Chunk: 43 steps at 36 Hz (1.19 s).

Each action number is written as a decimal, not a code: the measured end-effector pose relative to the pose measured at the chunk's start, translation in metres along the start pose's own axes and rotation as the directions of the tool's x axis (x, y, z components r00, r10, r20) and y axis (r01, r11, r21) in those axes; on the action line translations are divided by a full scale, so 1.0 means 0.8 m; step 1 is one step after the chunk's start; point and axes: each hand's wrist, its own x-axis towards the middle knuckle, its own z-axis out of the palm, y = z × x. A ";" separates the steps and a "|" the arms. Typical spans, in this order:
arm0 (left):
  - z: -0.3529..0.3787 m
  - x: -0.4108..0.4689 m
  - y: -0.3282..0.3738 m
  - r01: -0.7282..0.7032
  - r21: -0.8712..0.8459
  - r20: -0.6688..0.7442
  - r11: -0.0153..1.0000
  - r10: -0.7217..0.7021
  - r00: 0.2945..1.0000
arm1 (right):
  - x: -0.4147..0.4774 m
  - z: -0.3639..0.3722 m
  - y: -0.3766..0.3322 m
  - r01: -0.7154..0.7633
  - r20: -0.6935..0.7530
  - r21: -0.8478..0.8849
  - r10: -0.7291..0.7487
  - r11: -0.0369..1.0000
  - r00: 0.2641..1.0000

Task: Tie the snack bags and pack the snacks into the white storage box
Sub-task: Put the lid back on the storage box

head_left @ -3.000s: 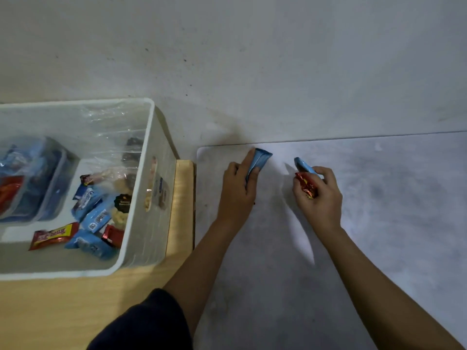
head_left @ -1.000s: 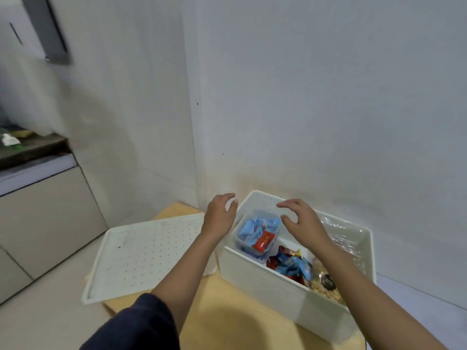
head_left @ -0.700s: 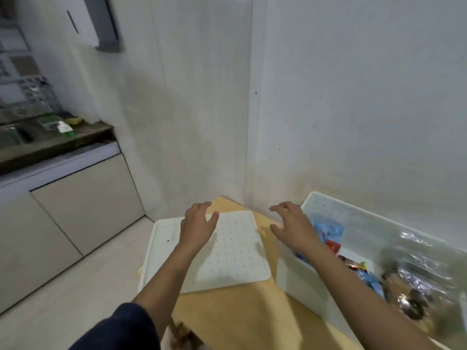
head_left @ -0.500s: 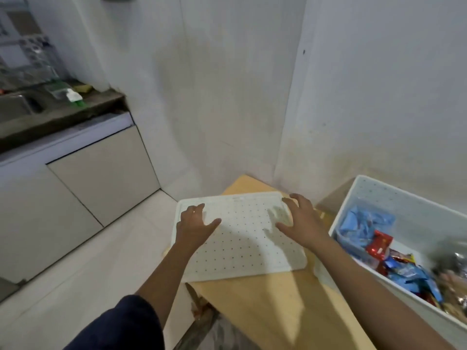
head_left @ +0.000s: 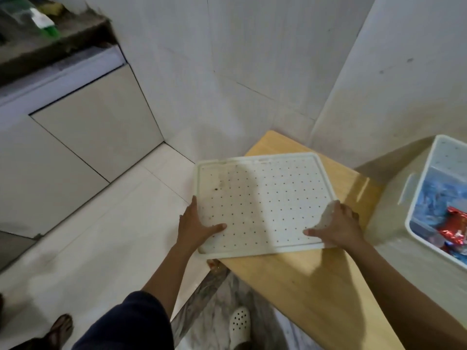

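The white dotted lid (head_left: 262, 200) lies on the left end of the wooden table (head_left: 310, 279), its left part hanging past the table edge. My left hand (head_left: 197, 227) grips the lid's near-left edge, thumb on top. My right hand (head_left: 337, 227) grips its near-right corner. The white storage box (head_left: 419, 213) stands at the far right, partly cut off by the frame, with blue and red snack packets (head_left: 452, 221) inside.
Tiled walls meet in a corner just behind the table. A cabinet (head_left: 75, 127) under a dark counter stands at the left across a pale tiled floor. A white clog (head_left: 238, 324) and a bare foot (head_left: 59, 328) are on the floor below.
My hands left the snack box, moved left to the lid and closed on its near edge. The view swung left and down, pushing the box to the right border.
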 end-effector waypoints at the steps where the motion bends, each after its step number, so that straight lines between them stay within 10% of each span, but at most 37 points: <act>1: -0.001 0.001 0.000 -0.003 -0.037 -0.004 0.999 0.002 1.000 | -0.001 -0.001 -0.003 -0.015 0.001 0.003 0.015 1.000 1.000; 10: -0.045 -0.005 -0.013 -0.026 -0.175 -0.104 0.984 0.008 0.994 | -0.019 0.008 -0.044 -0.037 -0.004 0.130 0.038 0.991 0.999; 24: -0.195 -0.077 0.075 -0.221 -0.294 -0.371 0.930 0.102 0.923 | -0.089 -0.143 -0.131 0.315 -0.243 0.262 -0.253 0.912 0.936; 43: 0.031 -0.193 0.347 -0.479 -0.362 0.050 0.800 0.530 0.847 | -0.270 -0.276 0.267 -0.032 -0.419 0.362 0.194 0.932 0.887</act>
